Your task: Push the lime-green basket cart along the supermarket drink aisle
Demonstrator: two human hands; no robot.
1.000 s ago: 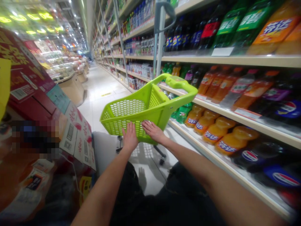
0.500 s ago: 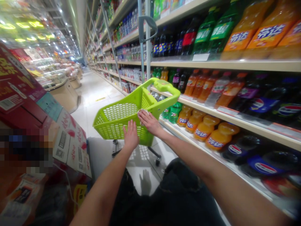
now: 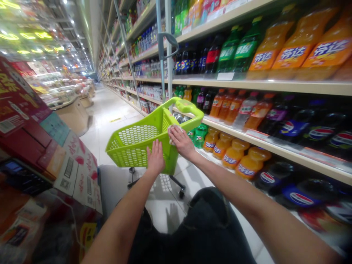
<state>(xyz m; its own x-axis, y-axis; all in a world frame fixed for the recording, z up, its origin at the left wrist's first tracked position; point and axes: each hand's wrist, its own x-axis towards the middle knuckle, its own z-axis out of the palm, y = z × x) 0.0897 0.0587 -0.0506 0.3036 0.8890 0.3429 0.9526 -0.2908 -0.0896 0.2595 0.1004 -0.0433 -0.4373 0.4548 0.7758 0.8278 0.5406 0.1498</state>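
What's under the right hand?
A crumpled pale cloth or tissue shows at the edge of the right hand, against the cart. The hand covers the rest of it, and the cart surface directly beneath can't be seen.

- Right of your right hand [image 3: 184, 143], cream shelves [image 3: 275, 85] recede far ahead.
- Beneath and beyond your left hand [image 3: 156, 160], a pale tiled floor [image 3: 103, 104] stretches away.
- Farther left of that hand, tan display counters [image 3: 73, 115]; above them, glowing yellow-green lights [image 3: 43, 35].
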